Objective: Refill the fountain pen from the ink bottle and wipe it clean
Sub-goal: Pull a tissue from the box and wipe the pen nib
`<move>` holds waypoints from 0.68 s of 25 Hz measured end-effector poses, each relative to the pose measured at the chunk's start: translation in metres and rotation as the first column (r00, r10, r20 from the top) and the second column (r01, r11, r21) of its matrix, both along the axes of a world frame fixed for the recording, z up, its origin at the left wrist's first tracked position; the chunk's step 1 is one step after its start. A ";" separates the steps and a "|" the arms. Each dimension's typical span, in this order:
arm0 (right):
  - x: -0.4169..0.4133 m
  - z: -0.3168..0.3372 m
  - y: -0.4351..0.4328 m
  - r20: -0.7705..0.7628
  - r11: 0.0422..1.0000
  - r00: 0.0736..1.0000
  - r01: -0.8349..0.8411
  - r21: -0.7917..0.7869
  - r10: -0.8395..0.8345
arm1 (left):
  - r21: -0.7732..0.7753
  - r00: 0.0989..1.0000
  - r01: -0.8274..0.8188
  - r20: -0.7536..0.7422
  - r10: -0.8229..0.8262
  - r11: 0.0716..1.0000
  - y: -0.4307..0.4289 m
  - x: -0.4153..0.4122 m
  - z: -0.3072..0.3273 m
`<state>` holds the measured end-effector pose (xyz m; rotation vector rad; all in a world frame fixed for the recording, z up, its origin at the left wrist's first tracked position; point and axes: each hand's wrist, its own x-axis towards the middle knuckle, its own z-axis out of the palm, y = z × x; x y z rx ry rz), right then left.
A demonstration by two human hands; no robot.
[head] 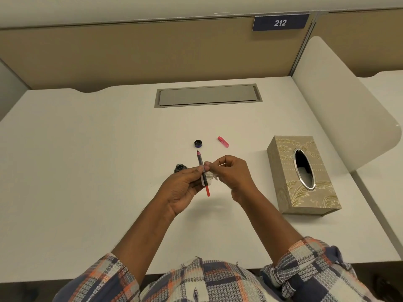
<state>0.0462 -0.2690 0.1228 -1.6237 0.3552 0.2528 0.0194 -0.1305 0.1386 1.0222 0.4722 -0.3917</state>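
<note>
Filling looks done: my left hand (183, 189) pinches the fountain pen (200, 160), right hand (235, 172) holding tissue (209, 179) beside that grip; capping remains.

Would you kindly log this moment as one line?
step: wiping | left hand: holds fountain pen | right hand: pinches tissue | ink bottle: uncapped

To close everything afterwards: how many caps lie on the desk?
2: the dark bottle cap beyond the pen, the pink pen cap right of it. None looks hidden.
</note>
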 end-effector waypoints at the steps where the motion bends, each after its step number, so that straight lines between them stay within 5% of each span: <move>1: 0.001 0.000 0.000 0.010 1.000 1.000 -0.004 -0.021 0.005 | 0.009 1.000 0.000 -0.007 0.000 1.000 0.000 0.000 -0.002; 11: 0.014 0.004 -0.019 -0.026 0.996 0.998 0.060 -0.062 -0.061 | -0.156 0.986 -0.071 -0.163 0.045 0.985 0.003 0.001 -0.007; 14: 0.015 -0.029 -0.045 0.060 0.936 0.989 0.149 -0.318 -0.137 | -0.226 0.980 -0.094 -0.192 0.050 0.970 0.006 0.001 -0.008; 17: 0.000 -0.074 -0.059 0.034 0.811 0.998 0.057 -0.583 -0.046 | -0.242 0.978 -0.114 -0.198 0.066 0.964 0.006 0.003 -0.010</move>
